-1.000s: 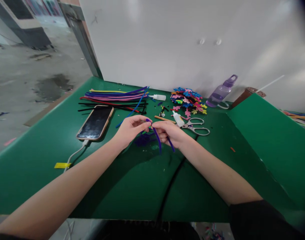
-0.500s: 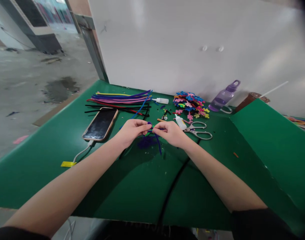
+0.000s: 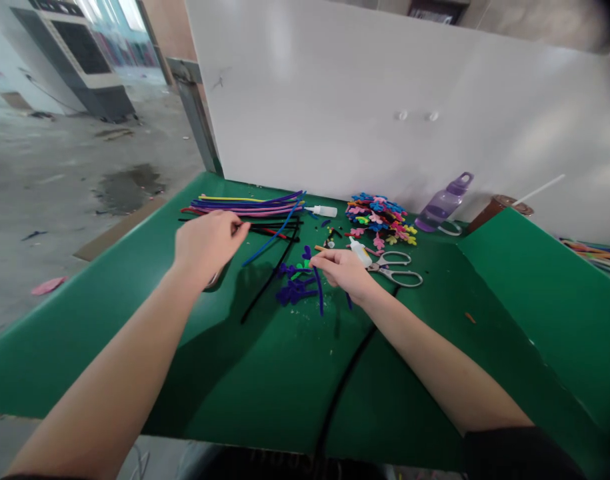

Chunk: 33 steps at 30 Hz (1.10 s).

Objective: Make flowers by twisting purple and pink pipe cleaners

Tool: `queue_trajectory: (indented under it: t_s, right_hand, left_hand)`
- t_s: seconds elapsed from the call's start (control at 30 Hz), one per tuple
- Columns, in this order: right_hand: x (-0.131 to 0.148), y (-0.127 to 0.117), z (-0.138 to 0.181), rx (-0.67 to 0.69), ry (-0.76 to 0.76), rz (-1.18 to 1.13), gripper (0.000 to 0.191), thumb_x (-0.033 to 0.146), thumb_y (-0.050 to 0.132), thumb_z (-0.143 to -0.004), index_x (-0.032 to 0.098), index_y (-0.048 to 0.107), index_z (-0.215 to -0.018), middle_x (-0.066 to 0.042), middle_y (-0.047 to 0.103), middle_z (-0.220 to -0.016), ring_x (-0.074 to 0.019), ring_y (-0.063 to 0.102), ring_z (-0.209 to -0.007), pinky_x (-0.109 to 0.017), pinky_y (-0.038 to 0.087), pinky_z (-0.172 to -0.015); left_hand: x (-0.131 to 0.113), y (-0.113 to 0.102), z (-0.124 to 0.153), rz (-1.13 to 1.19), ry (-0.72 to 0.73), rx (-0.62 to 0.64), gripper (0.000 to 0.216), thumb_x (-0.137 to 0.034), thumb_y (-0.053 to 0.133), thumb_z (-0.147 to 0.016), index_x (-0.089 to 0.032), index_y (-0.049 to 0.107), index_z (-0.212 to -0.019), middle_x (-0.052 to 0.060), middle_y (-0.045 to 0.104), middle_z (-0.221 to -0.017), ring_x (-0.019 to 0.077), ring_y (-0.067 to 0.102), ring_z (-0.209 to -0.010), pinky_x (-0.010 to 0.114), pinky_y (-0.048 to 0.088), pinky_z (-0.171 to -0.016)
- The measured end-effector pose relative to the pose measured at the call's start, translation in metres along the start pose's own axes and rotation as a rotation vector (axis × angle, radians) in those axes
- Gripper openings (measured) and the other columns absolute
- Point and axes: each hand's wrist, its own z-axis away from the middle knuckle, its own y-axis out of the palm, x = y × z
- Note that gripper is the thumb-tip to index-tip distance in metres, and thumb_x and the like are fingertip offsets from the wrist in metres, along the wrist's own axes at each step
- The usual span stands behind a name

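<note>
No readable text for me here. Any print on the two white glue bottles or on the purple water bottle is too small to make out. No brand marks that I can resolve.

Right hand: closed in a fingertip pinch on a purple pipe cleaner. The stem is fuzzy and deep violet-blue, bent into a small loop at the top just left of the fingertips. One leg hangs down towards the green table. A second short end shows below the palm. It sits mid-table, just right of a small heap of purple bent pieces with a green scrap among them.

Left hand: up and to the left, well apart from the right. Its fingers are curled, with the tips at the near end of the bundle of pipe cleaners. The bundle holds yellow, purple, pink, red and black stems lying flat near the back edge. I cannot tell whether the fingers have closed on a stem or only touch one.

A loose black stem and a blue one run diagonally from the bundle towards the heap.

Rest of the bench:
- Scissors lie just right of the right hand, touching the nearer glue bottle.
- A pile of coloured flower shapes sits behind them.
- A brown cup with straw stands by the water bottle at the white backboard.
- A black cable runs under the right forearm to the front edge.
</note>
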Motion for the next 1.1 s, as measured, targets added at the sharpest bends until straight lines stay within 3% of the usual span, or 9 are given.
queue_trajectory:
  t_s: [0.13, 0.27, 0.33, 0.5, 1.1]
  right_hand:
    - [0.001, 0.002, 0.001, 0.042, 0.035, -0.084, 0.023, 0.040, 0.058, -0.077, 0.018, 0.062, -0.074, 0.009, 0.028, -0.044, -0.0044, 0.020, -0.038, -0.023, 0.013, -0.039]
    - [0.001, 0.004, 0.001, 0.055, 0.066, -0.136, 0.022, 0.039, 0.058, -0.077, 0.017, 0.061, -0.073, 0.009, 0.026, -0.044, -0.0039, 0.019, -0.037, -0.023, 0.012, -0.039]
    - [0.000, 0.005, 0.000, 0.055, 0.087, -0.164, 0.022, 0.038, 0.059, -0.077, 0.017, 0.061, -0.073, 0.010, 0.025, -0.044, -0.0038, 0.018, -0.037, -0.023, 0.012, -0.039]
    - [-0.003, 0.008, -0.002, 0.067, 0.126, -0.222, 0.023, 0.039, 0.062, -0.075, 0.016, 0.060, -0.072, 0.010, 0.023, -0.046, -0.0032, 0.016, -0.039, -0.022, 0.011, -0.040]
    - [-0.020, 0.013, -0.010, 0.108, 0.160, -0.347, 0.024, 0.037, 0.064, -0.073, 0.014, 0.059, -0.074, 0.009, 0.028, -0.049, -0.0025, 0.020, -0.039, -0.020, 0.012, -0.038]
  left_hand:
    - [0.044, -0.006, -0.009, -0.264, -0.177, 0.152, 0.071, -0.072, 0.035, -0.073, -0.014, 0.055, -0.110, 0.023, 0.062, -0.105, 0.0406, 0.054, -0.100, 0.046, 0.043, -0.073]
    - [0.069, -0.002, -0.013, -0.243, -0.309, 0.411, 0.100, -0.085, 0.037, -0.056, -0.007, 0.041, -0.120, 0.026, 0.058, -0.110, 0.0416, 0.055, -0.095, 0.049, 0.044, -0.070]
    - [0.071, 0.001, -0.013, -0.210, -0.312, 0.456, 0.103, -0.086, 0.039, -0.052, -0.008, 0.041, -0.120, 0.026, 0.058, -0.110, 0.0403, 0.057, -0.092, 0.048, 0.044, -0.069]
    - [0.064, 0.008, -0.010, -0.230, -0.243, 0.414, 0.102, -0.082, 0.049, -0.048, -0.011, 0.042, -0.120, 0.026, 0.058, -0.109, 0.0419, 0.055, -0.097, 0.049, 0.043, -0.074]
    - [0.055, 0.009, -0.006, -0.220, -0.269, 0.369, 0.096, -0.076, 0.052, -0.052, -0.007, 0.043, -0.119, 0.030, 0.058, -0.106, 0.0434, 0.056, -0.097, 0.047, 0.044, -0.074]
